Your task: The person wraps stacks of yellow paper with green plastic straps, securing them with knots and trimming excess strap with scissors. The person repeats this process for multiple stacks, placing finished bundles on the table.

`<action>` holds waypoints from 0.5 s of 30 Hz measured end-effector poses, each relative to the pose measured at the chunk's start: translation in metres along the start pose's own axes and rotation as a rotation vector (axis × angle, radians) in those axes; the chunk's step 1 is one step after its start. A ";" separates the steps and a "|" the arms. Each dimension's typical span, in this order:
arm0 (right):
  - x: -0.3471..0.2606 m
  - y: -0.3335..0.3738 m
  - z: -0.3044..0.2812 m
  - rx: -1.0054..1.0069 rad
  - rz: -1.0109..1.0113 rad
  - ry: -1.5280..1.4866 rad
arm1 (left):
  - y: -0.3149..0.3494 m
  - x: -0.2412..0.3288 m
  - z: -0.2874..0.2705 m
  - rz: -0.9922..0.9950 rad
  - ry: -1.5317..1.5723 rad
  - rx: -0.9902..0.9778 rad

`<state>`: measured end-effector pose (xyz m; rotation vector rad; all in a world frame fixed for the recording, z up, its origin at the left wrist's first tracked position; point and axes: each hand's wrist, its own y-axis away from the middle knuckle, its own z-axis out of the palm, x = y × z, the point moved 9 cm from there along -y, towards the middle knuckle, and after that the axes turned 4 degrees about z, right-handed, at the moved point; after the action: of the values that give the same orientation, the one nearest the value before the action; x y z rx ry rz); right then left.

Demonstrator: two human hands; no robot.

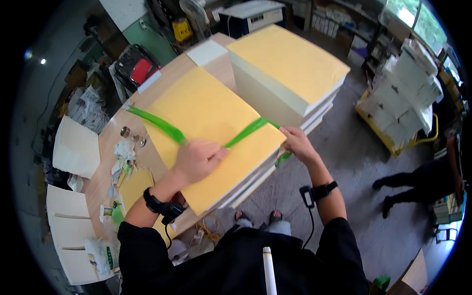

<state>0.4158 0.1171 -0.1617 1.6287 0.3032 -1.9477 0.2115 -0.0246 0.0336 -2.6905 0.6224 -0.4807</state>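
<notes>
A stack of large sheets or boards with a yellow top (211, 113) lies on the table before me, at a slant. A flat green plastic strap (248, 132) runs across its top. My left hand (199, 160) is closed on the strap above the yellow surface, and a loose length of it trails off toward the far left. At the stack's right edge my right hand (297, 143) pinches the strap where it bends over the side. A bit of green hangs below that hand. The underside of the stack is hidden.
A second yellow-topped stack (290, 64) stands beyond, to the right. Scissors (116, 204) and small clutter lie on the wooden table (101, 184) at left. A loaded yellow trolley (388, 130) and a person (423, 184) are at right. Cord (209, 231) lies below the table edge.
</notes>
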 end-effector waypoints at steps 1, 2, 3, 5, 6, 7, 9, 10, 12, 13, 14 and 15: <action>0.011 -0.004 -0.008 -0.060 -0.037 -0.020 | 0.001 0.001 0.003 -0.002 -0.004 -0.021; 0.027 -0.002 -0.013 -0.192 0.018 -0.120 | 0.006 0.001 0.004 -0.014 -0.005 -0.031; 0.051 0.002 -0.029 -0.212 0.064 -0.140 | 0.003 0.001 0.005 -0.008 -0.007 -0.039; 0.104 0.005 -0.065 -0.234 0.176 -0.202 | -0.006 0.001 0.007 -0.003 -0.009 -0.061; 0.137 0.010 -0.076 -0.239 0.243 -0.257 | -0.007 0.002 0.006 -0.006 -0.014 -0.088; 0.167 0.012 -0.080 -0.249 0.305 -0.312 | -0.009 0.002 0.006 -0.007 -0.025 -0.113; 0.219 0.005 -0.085 -0.176 0.305 -0.375 | -0.003 -0.003 0.009 -0.012 -0.019 -0.134; 0.236 0.003 -0.086 -0.137 0.304 -0.400 | -0.001 -0.005 0.010 -0.014 -0.014 -0.139; 0.263 -0.005 -0.074 -0.069 0.350 -0.425 | -0.003 -0.006 0.011 -0.016 -0.008 -0.139; 0.265 -0.007 -0.056 -0.068 0.371 -0.481 | -0.002 -0.006 0.010 -0.021 -0.003 -0.136; 0.265 -0.007 -0.045 -0.065 0.392 -0.538 | -0.002 -0.007 0.012 -0.026 0.002 -0.136; 0.278 -0.017 -0.046 -0.089 0.347 -0.541 | -0.007 -0.006 0.011 -0.024 0.007 -0.135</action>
<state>0.4196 0.0760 -0.4414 0.9653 -0.1007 -1.9727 0.2128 -0.0131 0.0255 -2.8268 0.6470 -0.4696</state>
